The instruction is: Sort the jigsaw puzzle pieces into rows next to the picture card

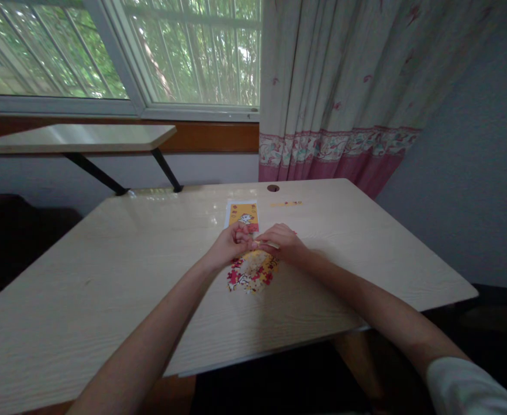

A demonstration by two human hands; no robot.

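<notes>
1. Fingertips of the left hand point(236, 241) and the right hand point(284, 239) come together just above the wooden tabletop point(119, 276), the left fingers curled and the right fingers bent over, both with narrow gaps. A small pale shape, probably a puzzle piece point(256, 244), shows where they meet; blur and overlap leave it unclear which hand grips it, and its long axis cannot be told.
2. Under and just nearer than the hands lies a loose heap of jigsaw pieces point(257, 270), red, yellow and white. Its far edge is covered by the fingers. The pieces point every way, and single outlines are hard to make out.
3. Beyond the left hand, the yellow picture card point(242, 211) lies flat, its sides running away toward the window point(193, 57). A white cartoon animal shows on it; the near end is partly hidden by the fingers, so its full length cannot be read.
4. Farther off, right of the card, a row of pieces point(286, 203) stretches left to right, roughly along the table's back edge. Its details are too small to tell.
5. Both forearms are cut off by the frame; a pale sleeve point(465, 380) shows at lower right.
</notes>
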